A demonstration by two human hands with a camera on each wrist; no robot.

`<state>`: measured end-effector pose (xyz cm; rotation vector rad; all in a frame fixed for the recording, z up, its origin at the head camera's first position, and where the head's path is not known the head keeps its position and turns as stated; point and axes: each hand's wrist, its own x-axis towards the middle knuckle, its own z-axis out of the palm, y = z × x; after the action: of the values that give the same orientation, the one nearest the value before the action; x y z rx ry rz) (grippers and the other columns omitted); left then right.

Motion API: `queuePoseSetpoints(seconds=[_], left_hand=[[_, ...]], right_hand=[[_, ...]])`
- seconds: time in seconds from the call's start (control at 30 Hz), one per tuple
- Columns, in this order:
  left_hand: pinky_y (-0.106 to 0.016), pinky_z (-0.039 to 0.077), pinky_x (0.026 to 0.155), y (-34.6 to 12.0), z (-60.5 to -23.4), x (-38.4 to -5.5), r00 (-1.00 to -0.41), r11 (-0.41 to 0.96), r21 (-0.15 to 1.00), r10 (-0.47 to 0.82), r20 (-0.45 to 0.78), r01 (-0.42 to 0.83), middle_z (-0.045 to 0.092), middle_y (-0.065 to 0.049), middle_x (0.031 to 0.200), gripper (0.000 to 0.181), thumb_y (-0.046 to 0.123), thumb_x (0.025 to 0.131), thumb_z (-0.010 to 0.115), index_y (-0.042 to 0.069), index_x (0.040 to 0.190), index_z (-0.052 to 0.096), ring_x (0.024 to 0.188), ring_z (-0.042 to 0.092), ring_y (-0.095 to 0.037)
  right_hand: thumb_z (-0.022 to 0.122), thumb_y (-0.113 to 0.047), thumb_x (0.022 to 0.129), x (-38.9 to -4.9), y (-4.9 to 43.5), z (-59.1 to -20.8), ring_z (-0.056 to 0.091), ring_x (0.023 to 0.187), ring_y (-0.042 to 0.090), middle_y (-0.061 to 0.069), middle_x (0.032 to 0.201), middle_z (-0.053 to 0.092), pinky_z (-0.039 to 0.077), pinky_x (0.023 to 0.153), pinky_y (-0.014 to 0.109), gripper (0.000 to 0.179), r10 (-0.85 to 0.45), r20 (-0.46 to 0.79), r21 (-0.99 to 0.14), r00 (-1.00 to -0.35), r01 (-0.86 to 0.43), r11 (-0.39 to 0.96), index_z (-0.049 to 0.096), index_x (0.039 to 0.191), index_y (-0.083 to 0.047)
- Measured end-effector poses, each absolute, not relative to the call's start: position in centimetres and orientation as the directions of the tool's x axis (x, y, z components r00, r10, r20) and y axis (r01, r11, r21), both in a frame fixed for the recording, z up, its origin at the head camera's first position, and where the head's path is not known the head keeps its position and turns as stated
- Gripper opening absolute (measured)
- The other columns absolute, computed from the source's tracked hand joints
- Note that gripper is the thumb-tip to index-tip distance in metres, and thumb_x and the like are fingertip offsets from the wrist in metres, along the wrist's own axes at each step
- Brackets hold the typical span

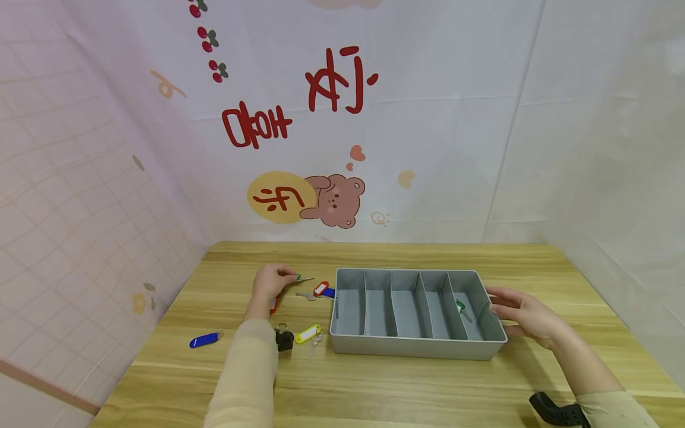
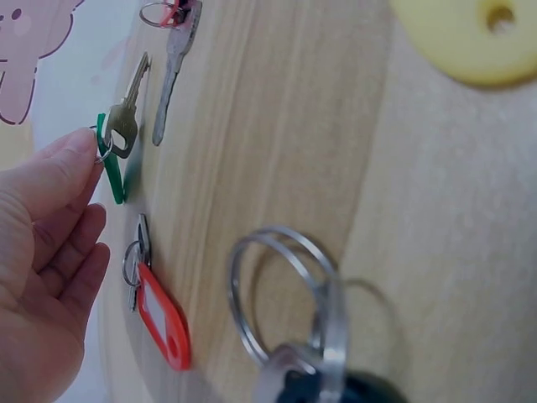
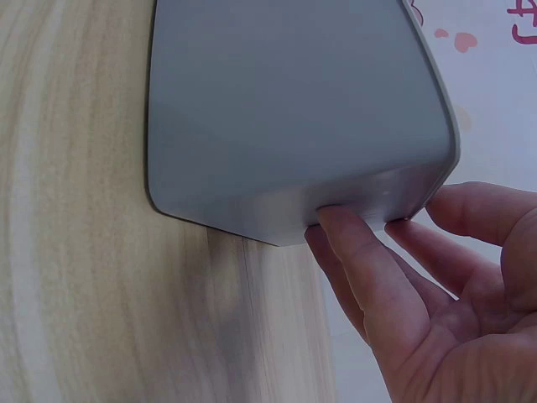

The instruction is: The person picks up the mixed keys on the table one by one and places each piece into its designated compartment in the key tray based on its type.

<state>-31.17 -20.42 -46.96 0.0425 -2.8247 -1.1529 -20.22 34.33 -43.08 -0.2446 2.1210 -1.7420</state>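
Note:
My left hand (image 1: 272, 282) pinches a key with a green tag (image 2: 112, 172) between thumb and fingers, just above the table's far left part. Below that hand lies a key with a red tag (image 2: 164, 319). Another red tag (image 1: 321, 289) with a key lies left of the grey divided box (image 1: 417, 348), with a blue tag (image 1: 329, 293) against it. My right hand (image 1: 530, 315) holds the box's right end, thumb at the rim and fingertips against the outer wall. A green-tagged key (image 1: 462, 308) rests in the rightmost compartment; the other compartments hold nothing visible.
A yellow tag (image 1: 308, 334) with a key lies by the box's front left corner. Beside it is a black object with a metal ring (image 1: 284, 340), partly behind the left sleeve. A blue tag (image 1: 206, 339) lies farther left. A printed white curtain (image 1: 428, 148) hangs behind the table.

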Motion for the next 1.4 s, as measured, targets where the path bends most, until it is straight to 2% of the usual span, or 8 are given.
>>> queuePoseSetpoints(seconds=[0.2, 0.43, 0.7, 1.0, 1.2, 1.4], left_hand=[[-0.044, 0.052, 0.082, -20.2, -46.9, -31.3, -0.993, 0.699, 0.715, -0.070, 0.091, 0.016, 0.072, -0.008, 0.100, 0.011, 0.018, 0.089, 0.077, 0.009, 0.093, 0.079, 0.094, 0.064, -0.029], [-0.046, 0.051, 0.085, -19.9, -46.2, -31.6, -0.992, 0.657, 0.754, -0.092, 0.083, 0.002, 0.073, -0.007, 0.099, 0.011, 0.020, 0.090, 0.076, 0.011, 0.093, 0.080, 0.097, 0.064, -0.029], [-0.046, 0.050, 0.085, -19.2, -45.1, -31.5, -0.989, 0.650, 0.759, -0.095, 0.109, 0.021, 0.073, -0.009, 0.101, 0.016, 0.023, 0.092, 0.073, 0.008, 0.096, 0.079, 0.098, 0.063, -0.030], [-0.046, 0.048, 0.089, -18.8, -44.3, -31.9, -0.987, 0.601, 0.799, -0.113, 0.114, 0.024, 0.072, -0.009, 0.106, 0.019, 0.024, 0.092, 0.073, 0.008, 0.101, 0.078, 0.102, 0.063, -0.030], [-0.046, 0.049, 0.088, -18.3, -43.3, -32.0, -0.985, 0.570, 0.821, -0.118, 0.123, 0.034, 0.072, -0.009, 0.103, 0.019, 0.023, 0.092, 0.073, 0.007, 0.101, 0.078, 0.101, 0.063, -0.030], [-0.045, 0.049, 0.085, -17.9, -42.3, -32.2, -0.982, 0.561, 0.825, -0.109, 0.155, 0.068, 0.072, -0.009, 0.101, 0.019, 0.025, 0.091, 0.074, 0.008, 0.099, 0.078, 0.099, 0.063, -0.029]], right_hand=[[0.054, -0.010, 0.103, -20.3, 34.4, -43.3, 0.064, 0.106, 0.010, 0.021, 0.138, 0.050, 0.056, 0.083, 0.044, 0.063, -0.377, -0.172, -0.972, -0.910, 0.095, 0.216, 0.019, 0.149, 0.015], [0.054, -0.010, 0.103, -20.3, 34.5, -43.3, 0.064, 0.107, 0.011, 0.017, 0.137, 0.052, 0.056, 0.083, 0.044, 0.062, -0.383, -0.167, -0.973, -0.909, 0.090, 0.211, 0.020, 0.149, 0.015], [0.054, -0.010, 0.103, -20.2, 34.5, -43.2, 0.064, 0.107, 0.010, 0.022, 0.139, 0.049, 0.056, 0.084, 0.044, 0.064, -0.384, -0.168, -0.971, -0.908, 0.086, 0.222, 0.017, 0.149, 0.016], [0.052, -0.008, 0.103, -20.3, 34.7, -43.4, 0.064, 0.107, 0.012, 0.010, 0.134, 0.055, 0.056, 0.082, 0.044, 0.059, -0.409, -0.152, -0.980, -0.900, 0.085, 0.178, 0.021, 0.149, 0.015], [0.053, -0.010, 0.103, -20.3, 34.6, -43.3, 0.064, 0.107, 0.010, 0.016, 0.137, 0.052, 0.056, 0.083, 0.044, 0.064, -0.397, -0.161, -0.976, -0.903, 0.085, 0.203, 0.017, 0.149, 0.016], [0.053, -0.010, 0.103, -20.4, 34.6, -43.3, 0.064, 0.107, 0.010, 0.019, 0.139, 0.050, 0.056, 0.083, 0.044, 0.062, -0.399, -0.159, -0.975, -0.903, 0.080, 0.208, 0.019, 0.149, 0.015]])
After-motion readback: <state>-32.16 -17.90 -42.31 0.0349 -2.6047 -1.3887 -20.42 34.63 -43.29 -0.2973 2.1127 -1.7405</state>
